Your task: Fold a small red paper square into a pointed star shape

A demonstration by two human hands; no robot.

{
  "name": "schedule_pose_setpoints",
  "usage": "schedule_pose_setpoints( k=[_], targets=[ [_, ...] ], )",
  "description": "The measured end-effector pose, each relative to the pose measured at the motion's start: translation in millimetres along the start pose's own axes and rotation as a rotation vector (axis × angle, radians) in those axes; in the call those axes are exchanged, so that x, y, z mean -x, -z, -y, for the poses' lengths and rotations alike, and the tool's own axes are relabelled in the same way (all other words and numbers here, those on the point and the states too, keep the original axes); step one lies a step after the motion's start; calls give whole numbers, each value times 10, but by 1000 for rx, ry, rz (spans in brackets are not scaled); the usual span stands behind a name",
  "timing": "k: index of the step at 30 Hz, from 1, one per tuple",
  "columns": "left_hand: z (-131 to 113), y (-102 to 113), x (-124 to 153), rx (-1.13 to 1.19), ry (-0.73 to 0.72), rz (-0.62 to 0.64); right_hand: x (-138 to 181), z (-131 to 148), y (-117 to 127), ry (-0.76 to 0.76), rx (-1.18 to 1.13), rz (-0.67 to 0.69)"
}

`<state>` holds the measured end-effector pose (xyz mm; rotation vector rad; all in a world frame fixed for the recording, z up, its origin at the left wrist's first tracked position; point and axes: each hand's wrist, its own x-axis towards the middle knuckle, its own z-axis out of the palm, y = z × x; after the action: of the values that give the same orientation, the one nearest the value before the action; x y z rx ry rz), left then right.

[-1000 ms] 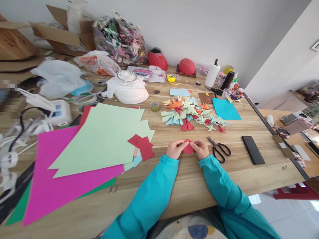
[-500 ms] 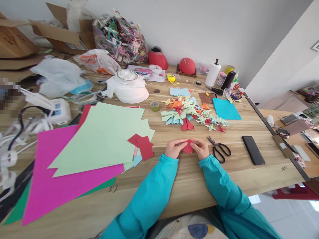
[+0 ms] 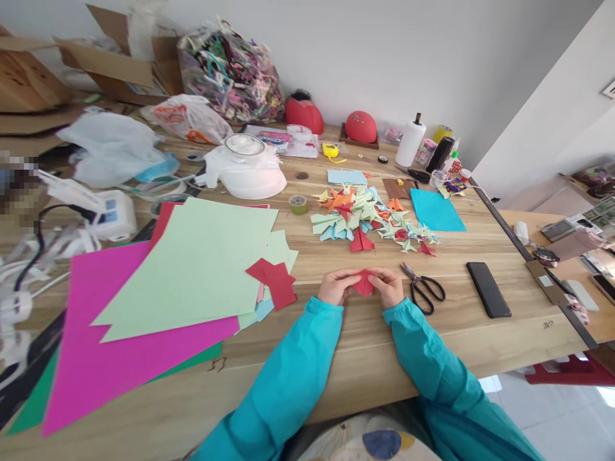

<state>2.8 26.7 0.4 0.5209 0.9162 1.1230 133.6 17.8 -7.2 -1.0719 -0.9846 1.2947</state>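
A small folded piece of red paper [image 3: 364,283] is pinched between my two hands, low over the wooden table. My left hand [image 3: 336,286] grips its left side, fingers along the upper edge. My right hand [image 3: 387,287] is closed on its right side. Just right of that hand lie black-handled scissors [image 3: 423,287], blades pointing away. Beyond my hands is a heap of folded paper pieces [image 3: 355,214] in green, orange, red and blue. Red paper squares [image 3: 276,282] lie to the left of my left hand.
Large light green sheets [image 3: 192,269] overlap a magenta sheet [image 3: 96,358] on the left. A black phone [image 3: 488,289] lies on the right. Behind stand a roll of tape [image 3: 298,204], a turquoise sheet [image 3: 438,210], a white bottle [image 3: 410,143] and a red pincushion [image 3: 360,127].
The hands and the red paper have barely shifted; my fingers changed position slightly on the paper. Everything else on the table stays in place.
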Motion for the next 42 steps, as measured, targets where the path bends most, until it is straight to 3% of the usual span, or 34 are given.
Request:
schedule_pose_setpoints(
  k=[12, 17, 21, 27, 34, 42],
  targets=[
    [27, 35, -29, 20, 26, 39, -12, -51, 24, 42, 19, 26],
    [2, -21, 4, 61, 16, 89, -3, 0, 14, 97, 31, -25],
    [8, -61, 29, -42, -6, 137, 10, 17, 3, 105, 75, -42],
    [70, -42, 10, -164, -92, 66, 15, -6, -8, 101, 61, -33],
    [125, 34, -64, -298, -207, 17, -11, -2, -3, -12, 11, -4],
    [118, 57, -66, -306, -237, -25, -14, -49, 24, -48, -29, 40]
  ],
)
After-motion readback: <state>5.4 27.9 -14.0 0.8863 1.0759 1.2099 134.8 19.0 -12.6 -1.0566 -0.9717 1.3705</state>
